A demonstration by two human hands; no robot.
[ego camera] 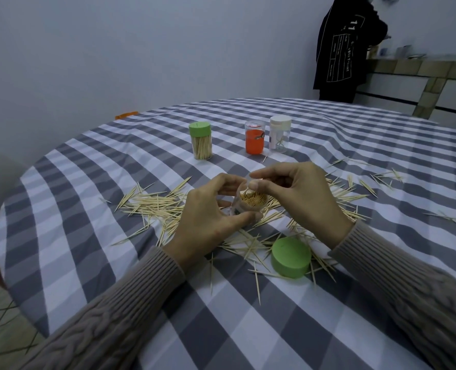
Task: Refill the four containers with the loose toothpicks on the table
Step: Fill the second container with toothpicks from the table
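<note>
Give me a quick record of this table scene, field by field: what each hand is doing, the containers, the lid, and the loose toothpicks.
left hand: holds open clear container, nearly full
right hand: pinches toothpicks over its mouth
green-lidded container: closed, full, far left
orange container: upright, beside white-lidded container
loose green lid: on the tablecloth, near right wrist
loose toothpicks: scattered around both hands

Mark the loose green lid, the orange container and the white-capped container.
loose green lid (291,257): head view, on its flat top.
orange container (254,142): head view, on its orange body.
white-capped container (280,122): head view, on its white cap.
</note>
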